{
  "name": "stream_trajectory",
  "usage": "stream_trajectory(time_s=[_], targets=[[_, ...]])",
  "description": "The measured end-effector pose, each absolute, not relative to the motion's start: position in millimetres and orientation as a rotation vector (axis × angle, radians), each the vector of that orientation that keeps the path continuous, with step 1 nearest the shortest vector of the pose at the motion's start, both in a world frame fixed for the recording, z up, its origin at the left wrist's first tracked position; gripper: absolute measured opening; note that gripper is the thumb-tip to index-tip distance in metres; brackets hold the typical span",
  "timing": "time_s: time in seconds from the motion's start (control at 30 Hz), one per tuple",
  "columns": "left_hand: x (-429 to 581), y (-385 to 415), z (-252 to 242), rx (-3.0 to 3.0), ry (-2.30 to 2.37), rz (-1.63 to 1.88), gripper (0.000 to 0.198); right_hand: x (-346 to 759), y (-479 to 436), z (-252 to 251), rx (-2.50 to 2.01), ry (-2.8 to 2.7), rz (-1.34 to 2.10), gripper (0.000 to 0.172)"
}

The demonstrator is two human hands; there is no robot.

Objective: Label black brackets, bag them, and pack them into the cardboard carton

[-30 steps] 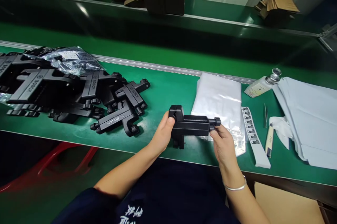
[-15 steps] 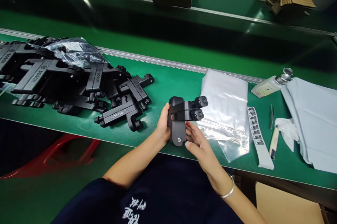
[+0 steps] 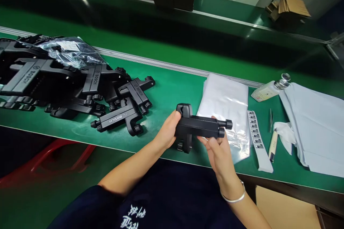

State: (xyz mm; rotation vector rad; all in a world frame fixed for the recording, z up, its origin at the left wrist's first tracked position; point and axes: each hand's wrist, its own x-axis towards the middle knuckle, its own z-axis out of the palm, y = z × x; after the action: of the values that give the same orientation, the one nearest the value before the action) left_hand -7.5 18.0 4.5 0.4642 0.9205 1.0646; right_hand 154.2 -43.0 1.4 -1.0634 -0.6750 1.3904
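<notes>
We log a long green counter (image 3: 166,92) that runs left to right, with a metal rail along its far edge. On its left end we see a pile of brackets (image 3: 48,85), black plastic and jumbled. Several are stamped BOSCH, and a crinkled clear bag (image 3: 68,51) sits on top at the back. One loose BOSCH bracket (image 3: 118,118) lies at the pile's near edge, closest to us.

At far right we mark a stack of pale sheets (image 3: 317,125), lying flat and reaching the near edge. Centre-right is a stack of clear bags (image 3: 225,98), also flat.

The black bracket (image 3: 199,127) is held just above the counter's near edge, over the left part of the clear bags, its long bar roughly level. Our left hand (image 3: 168,132) is clenched on the bracket's left end by the upright clamp block. Our right hand (image 3: 219,150) grasps the bar from below, fingers wrapped around it near the two knobbed tips. A silver bangle (image 3: 233,196) is on that wrist.

Between the clear bags and the sheets we note:
- A white label strip (image 3: 258,144) printed with black squares, just beside the clear bags.
- A small pale bottle (image 3: 268,90) with a metal cap, tipped on its side.
- A crumpled white rag (image 3: 286,132).
- A pen-like tool (image 3: 273,144), kind unclear.
- Thin tweezers (image 3: 271,119).
</notes>
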Motion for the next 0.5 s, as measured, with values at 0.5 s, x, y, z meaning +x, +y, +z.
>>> stream_trajectory(time_s=[0.5], targets=[[7, 6, 29, 1.161, 0.704, 0.909, 0.062, 155, -42, -28, -1.293, -0.702, 1.313, 0.049]])
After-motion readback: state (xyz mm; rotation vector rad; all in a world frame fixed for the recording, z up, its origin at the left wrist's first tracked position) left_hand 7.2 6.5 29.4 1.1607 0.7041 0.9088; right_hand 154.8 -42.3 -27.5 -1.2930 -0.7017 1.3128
